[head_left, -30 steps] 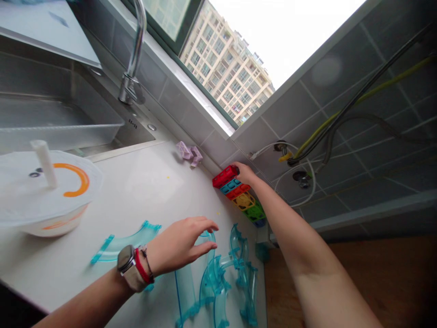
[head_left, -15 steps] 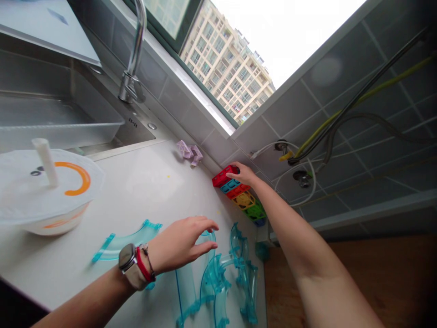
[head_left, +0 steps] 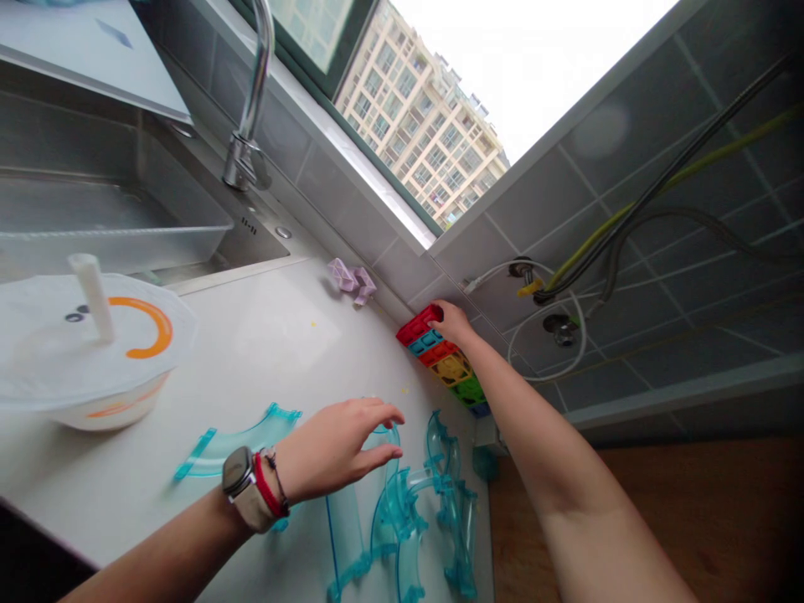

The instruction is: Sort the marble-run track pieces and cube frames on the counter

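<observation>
My right hand (head_left: 450, 322) reaches to the far corner of the counter, its thumb and fingers closed around the end of a red plastic block (head_left: 420, 325). This block tops a row of colourful blocks: light blue, red, yellow (head_left: 450, 368), green (head_left: 470, 390) and dark blue, leaning along the tiled wall. My left hand (head_left: 342, 444) hovers above the counter with thumb and fingers apart and nothing between them. Beneath and beside it lie several clear teal plastic track pieces (head_left: 399, 511). One curved teal piece (head_left: 251, 440) lies left of that hand, partly covered by the wrist.
A lidded bowl (head_left: 119, 377) with a straw stands on the white counter (head_left: 251, 343) at left, near the steel sink (head_left: 126, 201) and faucet (head_left: 248, 126). A lilac folded piece (head_left: 353, 281) lies by the wall. Cables and valves (head_left: 553, 310) hang on the right wall.
My right hand has shifted slightly on the red block, showing more of its end. The left hand keeps its pose. The whole view has moved a little.
</observation>
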`<act>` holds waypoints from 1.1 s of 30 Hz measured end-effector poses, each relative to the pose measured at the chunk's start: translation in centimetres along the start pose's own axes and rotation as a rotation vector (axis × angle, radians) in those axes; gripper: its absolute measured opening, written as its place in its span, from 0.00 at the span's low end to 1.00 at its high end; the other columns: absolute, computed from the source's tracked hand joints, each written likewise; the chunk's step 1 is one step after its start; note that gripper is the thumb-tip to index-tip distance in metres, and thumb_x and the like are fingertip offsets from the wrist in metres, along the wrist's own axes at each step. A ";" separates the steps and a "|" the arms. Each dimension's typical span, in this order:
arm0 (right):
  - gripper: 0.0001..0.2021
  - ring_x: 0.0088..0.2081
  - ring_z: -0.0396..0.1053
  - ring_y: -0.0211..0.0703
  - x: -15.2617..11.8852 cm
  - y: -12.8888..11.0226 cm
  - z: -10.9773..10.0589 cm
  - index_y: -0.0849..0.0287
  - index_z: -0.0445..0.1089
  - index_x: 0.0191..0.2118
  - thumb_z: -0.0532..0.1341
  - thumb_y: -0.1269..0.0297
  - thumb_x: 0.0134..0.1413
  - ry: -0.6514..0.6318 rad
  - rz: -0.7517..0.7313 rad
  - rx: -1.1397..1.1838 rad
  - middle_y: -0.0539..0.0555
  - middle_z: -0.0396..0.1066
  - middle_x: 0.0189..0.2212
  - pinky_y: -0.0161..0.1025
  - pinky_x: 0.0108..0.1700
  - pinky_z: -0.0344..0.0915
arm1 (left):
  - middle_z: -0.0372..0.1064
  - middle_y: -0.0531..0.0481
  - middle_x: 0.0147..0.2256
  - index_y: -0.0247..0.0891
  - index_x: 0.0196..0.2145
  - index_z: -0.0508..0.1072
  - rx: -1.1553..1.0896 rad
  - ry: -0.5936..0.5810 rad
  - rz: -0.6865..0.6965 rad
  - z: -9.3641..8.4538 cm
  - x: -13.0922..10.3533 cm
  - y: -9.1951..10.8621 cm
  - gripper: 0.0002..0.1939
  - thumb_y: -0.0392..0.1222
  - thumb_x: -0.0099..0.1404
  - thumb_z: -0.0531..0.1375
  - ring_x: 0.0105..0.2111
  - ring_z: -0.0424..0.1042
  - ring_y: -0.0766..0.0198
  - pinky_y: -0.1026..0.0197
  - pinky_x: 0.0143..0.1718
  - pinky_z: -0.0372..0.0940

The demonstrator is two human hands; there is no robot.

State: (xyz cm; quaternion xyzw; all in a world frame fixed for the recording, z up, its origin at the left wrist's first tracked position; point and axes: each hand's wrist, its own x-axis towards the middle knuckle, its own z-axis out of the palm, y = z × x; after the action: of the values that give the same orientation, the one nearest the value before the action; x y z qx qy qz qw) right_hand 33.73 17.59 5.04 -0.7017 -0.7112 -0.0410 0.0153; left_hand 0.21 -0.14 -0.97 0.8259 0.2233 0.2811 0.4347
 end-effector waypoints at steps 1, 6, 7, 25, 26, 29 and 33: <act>0.27 0.57 0.73 0.51 0.0 0.1 0.1 0.59 0.71 0.61 0.69 0.70 0.54 0.003 0.000 -0.004 0.61 0.75 0.57 0.45 0.62 0.66 | 0.78 0.47 0.50 0.45 0.53 0.75 0.000 0.003 0.003 0.0 0.0 0.0 0.16 0.51 0.71 0.62 0.48 0.77 0.52 0.53 0.50 0.70; 0.28 0.57 0.73 0.51 0.0 0.3 0.7 0.60 0.69 0.62 0.69 0.71 0.55 0.012 -0.001 -0.037 0.62 0.75 0.56 0.45 0.61 0.66 | 0.78 0.46 0.50 0.44 0.53 0.76 0.002 0.011 0.007 0.0 0.0 0.0 0.16 0.52 0.71 0.61 0.48 0.78 0.53 0.54 0.49 0.71; 0.28 0.57 0.73 0.51 0.0 0.3 0.7 0.60 0.69 0.62 0.68 0.71 0.55 0.013 -0.002 -0.045 0.62 0.75 0.55 0.44 0.61 0.67 | 0.78 0.46 0.50 0.44 0.53 0.76 0.003 0.008 0.004 0.0 0.0 0.0 0.16 0.52 0.71 0.61 0.48 0.78 0.52 0.54 0.50 0.71; 0.40 0.58 0.66 0.63 -2.7 -1.5 2.7 0.54 0.58 0.68 0.74 0.59 0.51 0.119 0.075 -0.277 0.66 0.64 0.56 0.51 0.56 0.66 | 0.78 0.46 0.50 0.44 0.53 0.75 0.040 0.010 -0.004 0.1 -0.1 -0.6 0.16 0.51 0.72 0.61 0.48 0.77 0.52 0.52 0.49 0.70; 0.40 0.57 0.66 0.63 -2.7 -1.6 2.8 0.54 0.58 0.67 0.74 0.59 0.52 0.121 0.084 -0.283 0.66 0.64 0.56 0.51 0.56 0.66 | 0.78 0.46 0.50 0.44 0.52 0.75 0.044 0.011 0.000 0.2 -0.1 -0.6 0.16 0.51 0.72 0.61 0.48 0.77 0.52 0.53 0.49 0.70; 0.40 0.57 0.66 0.61 -2.6 -1.9 3.0 0.54 0.57 0.67 0.74 0.60 0.52 0.124 0.104 -0.302 0.65 0.64 0.56 0.49 0.54 0.66 | 0.77 0.47 0.50 0.44 0.52 0.75 0.061 0.011 0.001 0.3 0.0 -0.8 0.15 0.50 0.72 0.61 0.47 0.77 0.53 0.54 0.49 0.69; 0.40 0.56 0.65 0.60 -2.8 -2.5 3.2 0.55 0.57 0.67 0.74 0.61 0.51 0.146 0.124 -0.334 0.64 0.63 0.55 0.47 0.53 0.65 | 0.78 0.49 0.50 0.44 0.52 0.75 0.057 0.015 -0.006 0.4 0.1 -0.9 0.14 0.49 0.71 0.62 0.47 0.78 0.54 0.56 0.47 0.69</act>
State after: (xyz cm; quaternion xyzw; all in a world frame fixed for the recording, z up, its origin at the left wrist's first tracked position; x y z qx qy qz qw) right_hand 31.41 15.05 1.50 -0.7321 -0.6469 -0.2083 -0.0471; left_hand 0.46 0.11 -1.90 0.8353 0.2370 0.2794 0.4100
